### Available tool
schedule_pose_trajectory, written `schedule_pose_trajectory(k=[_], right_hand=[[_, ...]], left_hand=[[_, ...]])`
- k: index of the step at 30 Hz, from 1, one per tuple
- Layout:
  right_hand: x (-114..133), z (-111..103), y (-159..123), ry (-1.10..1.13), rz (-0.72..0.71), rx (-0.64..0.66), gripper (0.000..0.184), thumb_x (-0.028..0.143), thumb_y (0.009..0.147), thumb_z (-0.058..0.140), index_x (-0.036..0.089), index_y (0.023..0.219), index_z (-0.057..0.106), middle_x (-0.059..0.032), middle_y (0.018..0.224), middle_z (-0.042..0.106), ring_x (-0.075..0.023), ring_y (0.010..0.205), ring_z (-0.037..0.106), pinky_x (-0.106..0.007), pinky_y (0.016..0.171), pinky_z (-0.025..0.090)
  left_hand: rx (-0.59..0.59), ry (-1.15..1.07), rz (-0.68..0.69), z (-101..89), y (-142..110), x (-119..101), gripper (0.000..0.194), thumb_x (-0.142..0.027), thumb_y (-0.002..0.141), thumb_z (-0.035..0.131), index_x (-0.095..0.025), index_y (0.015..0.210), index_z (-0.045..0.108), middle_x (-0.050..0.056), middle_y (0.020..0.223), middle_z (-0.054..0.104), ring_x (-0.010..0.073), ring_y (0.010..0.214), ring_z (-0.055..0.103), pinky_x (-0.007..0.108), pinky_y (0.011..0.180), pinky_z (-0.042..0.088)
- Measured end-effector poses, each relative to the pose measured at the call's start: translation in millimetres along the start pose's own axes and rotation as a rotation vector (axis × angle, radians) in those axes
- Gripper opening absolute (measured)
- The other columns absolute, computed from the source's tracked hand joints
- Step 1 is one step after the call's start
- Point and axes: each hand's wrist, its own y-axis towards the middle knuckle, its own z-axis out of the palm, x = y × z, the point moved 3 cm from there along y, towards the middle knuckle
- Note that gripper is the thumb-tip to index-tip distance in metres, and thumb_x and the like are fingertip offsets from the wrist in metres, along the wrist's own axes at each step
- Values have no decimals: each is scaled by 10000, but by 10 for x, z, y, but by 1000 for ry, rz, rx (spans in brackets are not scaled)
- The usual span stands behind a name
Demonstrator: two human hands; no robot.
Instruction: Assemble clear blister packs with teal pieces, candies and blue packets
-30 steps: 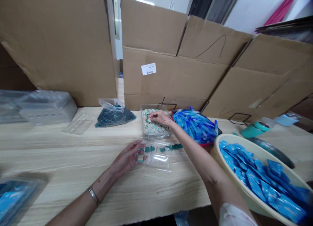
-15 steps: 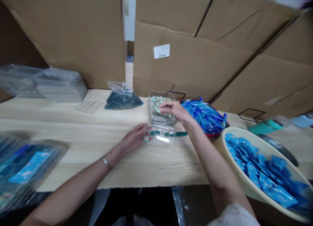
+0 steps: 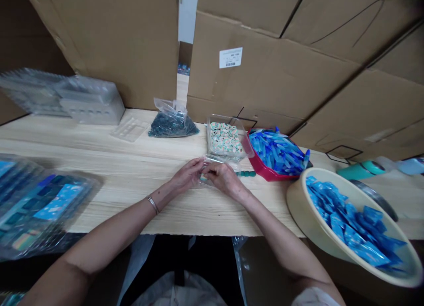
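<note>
My left hand [image 3: 189,174] is closed on the left side of a clear plastic tray [image 3: 212,157] lying low over the table. My right hand [image 3: 222,177] is over the same tray, fingertips pinched together close to my left fingers. Whatever the pinch holds is hidden behind the fingers. A small pale striped piece [image 3: 203,177] shows in the tray just below the fingertips. Right behind the hands stands a clear box [image 3: 245,143] full of small white, green and orange pieces [image 3: 225,137]. A short row of dark green pieces [image 3: 247,174] sticks out to the right of my right hand.
On the right are a red tray [image 3: 265,172] of blue pens and a cream basin [image 3: 296,209] of blue packets. Behind lie a bag of dark teal bits [image 3: 172,125] and an empty clear tray [image 3: 130,129]. Filled cases [image 3: 49,204] are stacked left; cardboard [image 3: 265,85] walls the back.
My right hand has come from the box of small pieces down and toward me to the clear tray, beside my left hand. The left hand still holds the tray. The view has shifted slightly.
</note>
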Motion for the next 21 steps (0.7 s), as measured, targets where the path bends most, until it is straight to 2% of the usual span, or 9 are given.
schedule_pose_trajectory(k=[4, 6, 9, 12, 14, 17, 19, 21], right_hand=[[227, 28, -125, -269, -63, -143, 149, 80, 788, 574, 166, 764, 693, -81, 859, 638, -199, 868, 579, -292, 752, 439], [231, -29, -119, -285, -82, -173, 104, 122, 791, 598, 166, 817, 690, -82, 855, 626, -195, 854, 573, -284, 738, 442], [27, -328, 77, -198, -94, -243, 115, 159, 805, 597, 174, 886, 676, -54, 830, 649, -156, 773, 588, -248, 700, 443], [-366, -722, 474, -265, -53, -316, 124, 137, 811, 559, 163, 817, 680, -53, 841, 677, -152, 794, 599, -240, 726, 427], [-663, -833, 787, -375, 9, -186, 140, 113, 781, 557, 158, 747, 685, -44, 788, 684, -147, 754, 600, -226, 693, 413], [-1017, -758, 1153, -478, 106, 51, 105, 152, 745, 593, 160, 712, 692, -36, 748, 691, -140, 709, 599, -207, 653, 399], [-1141, -649, 1293, -493, 164, 104, 84, 184, 719, 621, 157, 732, 700, -50, 778, 702, -149, 717, 606, -206, 648, 400], [-1189, -564, 1364, -488, 204, 89, 94, 175, 695, 624, 147, 735, 705, -75, 793, 707, -167, 732, 613, -214, 652, 405]], left_hand=[[-12, 5, -39, 28, -28, -6, 245, -202, 768, 665, -156, 1007, 638, 56, 994, 649, 143, 811, 614, 236, 649, 483], [-6, 2, -29, 33, -31, -14, 238, -207, 777, 658, -157, 1008, 637, 62, 998, 647, 143, 816, 613, 234, 646, 494], [1, 21, -7, 31, -19, -27, 216, -215, 799, 634, -146, 1004, 636, 80, 1027, 637, 154, 842, 610, 269, 700, 518], [-30, 45, -36, 26, -9, -23, 204, -204, 805, 623, -147, 1001, 630, 83, 1055, 623, 163, 833, 611, 322, 721, 537], [-60, 36, -53, 24, -4, -18, 199, -183, 798, 628, -148, 993, 629, 75, 1037, 622, 158, 806, 615, 330, 714, 546], [-80, 23, -67, 15, 8, -9, 198, -166, 800, 621, -148, 997, 628, 69, 1021, 621, 155, 787, 620, 327, 700, 554], [-87, 27, -70, 2, 16, -5, 202, -165, 806, 613, -147, 1006, 627, 73, 1030, 620, 152, 782, 623, 314, 687, 556], [-87, 31, -80, -11, 22, -1, 210, -168, 812, 606, -148, 1020, 625, 80, 1046, 619, 149, 781, 625, 309, 687, 556]])
